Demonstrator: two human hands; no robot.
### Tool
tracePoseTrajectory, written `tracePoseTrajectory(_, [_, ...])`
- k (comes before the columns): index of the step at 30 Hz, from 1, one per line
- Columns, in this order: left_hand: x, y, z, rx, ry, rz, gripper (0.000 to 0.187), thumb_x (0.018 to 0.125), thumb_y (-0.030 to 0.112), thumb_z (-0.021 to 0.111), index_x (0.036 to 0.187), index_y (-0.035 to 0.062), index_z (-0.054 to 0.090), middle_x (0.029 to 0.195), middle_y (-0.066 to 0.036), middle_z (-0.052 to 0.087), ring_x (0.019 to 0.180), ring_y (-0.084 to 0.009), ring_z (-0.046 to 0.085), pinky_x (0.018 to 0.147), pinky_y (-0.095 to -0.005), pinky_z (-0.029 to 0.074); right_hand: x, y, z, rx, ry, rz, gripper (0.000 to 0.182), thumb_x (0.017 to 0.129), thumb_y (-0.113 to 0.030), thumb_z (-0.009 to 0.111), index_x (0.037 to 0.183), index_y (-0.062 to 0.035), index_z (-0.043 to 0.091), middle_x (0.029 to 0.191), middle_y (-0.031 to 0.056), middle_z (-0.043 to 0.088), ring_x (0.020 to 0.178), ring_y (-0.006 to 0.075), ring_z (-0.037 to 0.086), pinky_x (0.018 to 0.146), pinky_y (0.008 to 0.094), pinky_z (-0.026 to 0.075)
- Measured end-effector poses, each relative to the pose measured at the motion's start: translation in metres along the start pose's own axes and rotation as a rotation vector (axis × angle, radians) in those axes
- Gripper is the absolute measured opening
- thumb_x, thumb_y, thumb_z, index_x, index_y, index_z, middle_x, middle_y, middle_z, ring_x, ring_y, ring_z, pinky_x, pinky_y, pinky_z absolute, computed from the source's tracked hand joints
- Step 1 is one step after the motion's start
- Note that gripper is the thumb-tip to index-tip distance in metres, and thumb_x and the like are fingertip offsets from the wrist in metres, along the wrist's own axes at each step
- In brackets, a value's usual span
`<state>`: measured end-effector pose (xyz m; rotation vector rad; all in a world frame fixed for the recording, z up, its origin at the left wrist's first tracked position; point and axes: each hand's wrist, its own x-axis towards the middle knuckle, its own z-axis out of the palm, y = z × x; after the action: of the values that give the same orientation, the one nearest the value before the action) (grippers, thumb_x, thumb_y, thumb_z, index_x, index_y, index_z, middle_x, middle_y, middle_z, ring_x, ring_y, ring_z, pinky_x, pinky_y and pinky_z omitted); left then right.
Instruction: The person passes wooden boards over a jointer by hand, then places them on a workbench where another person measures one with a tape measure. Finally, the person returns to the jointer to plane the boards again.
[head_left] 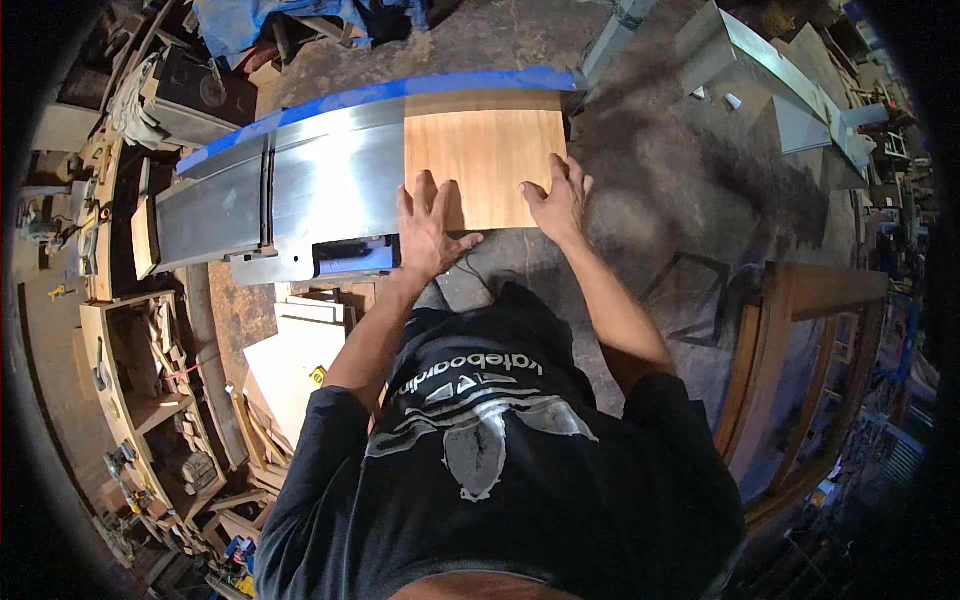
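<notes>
Panel point(487, 160): a flat, square wooden board that lay on the steel table point(320, 185) of a woodworking machine, its far edge against the blue-topped fence point(380, 92) and its right part reaching past the table's end. You pressed on it with both hands. Your left hand point(428, 228) was spread wide, palm down, at the near left corner, half on the wood and half on the steel. Your right hand point(558, 203) lay flat with fingers open on the near right edge. Neither hand closed around anything. The panel looked stiff and fairly light, with a smooth face that would probably slide readily on polished metal; thin edges and corners seemed the parts most likely to chip. Flat palms on top, or fingers hooked along the near edge, appeared the soundest hold. A blue guard point(357, 256) sat just left of your left wrist at the table's near side. A wooden frame point(790, 370) stood near your right elbow, offcuts point(300, 350) were stacked below the machine, and cluttered shelves point(130, 380) lined the left. Sawdust covered the floor point(690, 190) beyond the panel.
</notes>
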<state>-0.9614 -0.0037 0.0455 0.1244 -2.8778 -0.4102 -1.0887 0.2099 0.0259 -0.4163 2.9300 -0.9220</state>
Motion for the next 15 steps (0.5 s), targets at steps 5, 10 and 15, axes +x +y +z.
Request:
tracePoseTrajectory(5, [0.006, 0.008, 0.009, 0.084, -0.019, -0.065, 0.093, 0.063, 0.062, 0.083, 0.138, 0.0171, 0.053, 0.151, -0.021, 0.036, 0.126, -0.0586, 0.033, 0.097, -0.0661, 0.042, 0.0, -0.004, 0.006, -0.048, 0.014, 0.018, 0.075, 0.083, -0.039, 0.075, 0.141, 0.0004, 0.048, 0.145, 0.028, 0.038, 0.125, 0.0446, 0.038, 0.106, 0.0524, 0.037])
tracePoseTrajectory(10, [0.003, 0.013, 0.008, 0.116, -0.068, -0.098, 0.095, 0.063, 0.06, 0.085, 0.142, 0.0195, 0.05, 0.154, -0.021, 0.032, 0.129, -0.0578, 0.032, 0.103, -0.0648, 0.039, -0.002, -0.006, 0.001, 0.004, 0.011, 0.006, 0.074, 0.084, -0.039, 0.075, 0.141, -0.0006, 0.048, 0.144, 0.031, 0.036, 0.126, 0.0455, 0.036, 0.106, 0.0521, 0.037])
tracePoseTrajectory(15, [0.0, 0.007, 0.004, 0.134, -0.152, -0.077, 0.098, 0.063, 0.048, 0.088, 0.146, 0.0164, 0.047, 0.155, -0.024, 0.033, 0.137, -0.0518, 0.032, 0.115, -0.0619, 0.026, -0.004, 0.0, 0.003, 0.032, -0.009, -0.025, 0.074, 0.084, -0.038, 0.074, 0.142, 0.0002, 0.047, 0.142, 0.0337, 0.036, 0.127, 0.0472, 0.034, 0.106, 0.0533, 0.036])
